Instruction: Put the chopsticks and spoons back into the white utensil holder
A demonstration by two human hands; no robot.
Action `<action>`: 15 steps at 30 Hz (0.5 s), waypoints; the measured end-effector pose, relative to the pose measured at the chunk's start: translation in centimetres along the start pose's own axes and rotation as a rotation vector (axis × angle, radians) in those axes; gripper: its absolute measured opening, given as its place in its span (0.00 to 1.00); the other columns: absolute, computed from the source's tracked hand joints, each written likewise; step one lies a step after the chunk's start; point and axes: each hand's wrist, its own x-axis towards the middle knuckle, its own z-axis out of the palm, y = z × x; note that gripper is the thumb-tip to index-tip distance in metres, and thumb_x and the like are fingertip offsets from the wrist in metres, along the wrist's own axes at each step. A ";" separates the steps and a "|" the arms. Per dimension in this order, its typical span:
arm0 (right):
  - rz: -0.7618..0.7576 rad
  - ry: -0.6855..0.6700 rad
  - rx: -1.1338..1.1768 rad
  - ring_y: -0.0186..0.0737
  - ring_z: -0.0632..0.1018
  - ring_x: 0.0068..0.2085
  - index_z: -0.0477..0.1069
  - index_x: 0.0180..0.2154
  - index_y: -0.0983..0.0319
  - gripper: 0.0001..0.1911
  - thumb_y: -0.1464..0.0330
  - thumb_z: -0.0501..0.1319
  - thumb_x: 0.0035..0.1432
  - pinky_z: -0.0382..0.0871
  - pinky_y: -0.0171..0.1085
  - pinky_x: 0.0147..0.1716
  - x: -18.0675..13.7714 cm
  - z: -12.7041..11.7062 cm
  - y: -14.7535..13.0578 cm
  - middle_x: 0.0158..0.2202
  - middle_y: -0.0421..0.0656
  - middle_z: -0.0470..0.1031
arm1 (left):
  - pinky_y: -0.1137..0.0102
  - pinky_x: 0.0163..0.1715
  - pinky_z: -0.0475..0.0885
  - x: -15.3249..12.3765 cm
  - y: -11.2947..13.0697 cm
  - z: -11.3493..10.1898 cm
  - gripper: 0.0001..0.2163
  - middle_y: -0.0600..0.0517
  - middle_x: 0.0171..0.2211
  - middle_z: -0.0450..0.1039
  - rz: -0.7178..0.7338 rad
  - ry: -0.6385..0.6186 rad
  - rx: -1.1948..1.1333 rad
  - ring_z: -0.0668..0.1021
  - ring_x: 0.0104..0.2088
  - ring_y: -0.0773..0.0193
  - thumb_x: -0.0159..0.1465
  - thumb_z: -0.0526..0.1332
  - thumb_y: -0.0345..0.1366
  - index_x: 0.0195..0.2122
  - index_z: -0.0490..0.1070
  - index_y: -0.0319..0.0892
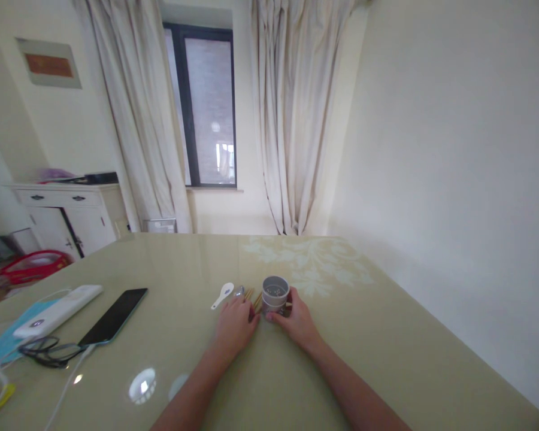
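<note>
Grey cup (pixel 275 304) stood upright on the table (pixel 413 365), mouth up, well in from the far and right-hand edges. Right hand (pixel 297 320) had closed around its right side, thumb in front, fingers curving behind. Left hand (pixel 237 323) lay low just left of the cup, fingers bent over the near part of some thin sticks (pixel 248 294); could not tell how firmly it gripped them. A metal spoon (pixel 239 291) showed beyond its knuckles, a white spoon (pixel 223 295) near to the left.

Open tabletop ran from the cup to the far edge, and from the right forearm to the edge along the wall (pixel 467 197). Leftward, a wide gap, then a phone (pixel 115 316), glasses (pixel 49 352) and a white plastic block (pixel 58 311) near the left edge.
</note>
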 end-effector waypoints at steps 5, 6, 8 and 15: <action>-0.058 0.060 -0.114 0.59 0.76 0.61 0.63 0.62 0.58 0.44 0.53 0.77 0.49 0.69 0.59 0.61 -0.4 -0.5 0.2 0.60 0.54 0.75 | 0.62 0.49 0.70 0.1 0.1 -1.5 0.09 0.46 0.39 0.82 -0.127 0.096 -0.070 0.81 0.46 0.52 0.68 0.60 0.39 0.33 0.76 0.44; -0.087 0.109 -0.153 0.60 0.72 0.65 0.61 0.64 0.59 0.45 0.51 0.75 0.52 0.66 0.60 0.64 -0.5 -0.7 0.0 0.63 0.55 0.71 | 0.62 0.46 0.71 0.1 -0.1 -1.9 0.11 0.46 0.37 0.83 -0.173 0.132 -0.149 0.82 0.42 0.53 0.70 0.59 0.41 0.34 0.77 0.44; -0.172 0.243 -0.228 0.59 0.67 0.68 0.59 0.67 0.59 0.41 0.50 0.69 0.60 0.62 0.61 0.67 -0.7 -1.2 -0.8 0.67 0.57 0.66 | 0.64 0.41 0.72 0.2 -0.3 -2.5 0.14 0.47 0.35 0.83 -0.220 0.215 -0.360 0.83 0.37 0.55 0.71 0.58 0.46 0.37 0.78 0.44; -0.315 0.206 -0.161 0.47 0.80 0.45 0.74 0.53 0.57 0.18 0.54 0.60 0.70 0.74 0.45 0.49 0.4 -0.4 -8.1 0.45 0.48 0.81 | 0.67 0.38 0.72 -0.6 1.3 -2.5 0.18 0.51 0.31 0.80 -0.011 0.495 -0.662 0.77 0.31 0.61 0.66 0.61 0.55 0.35 0.78 0.45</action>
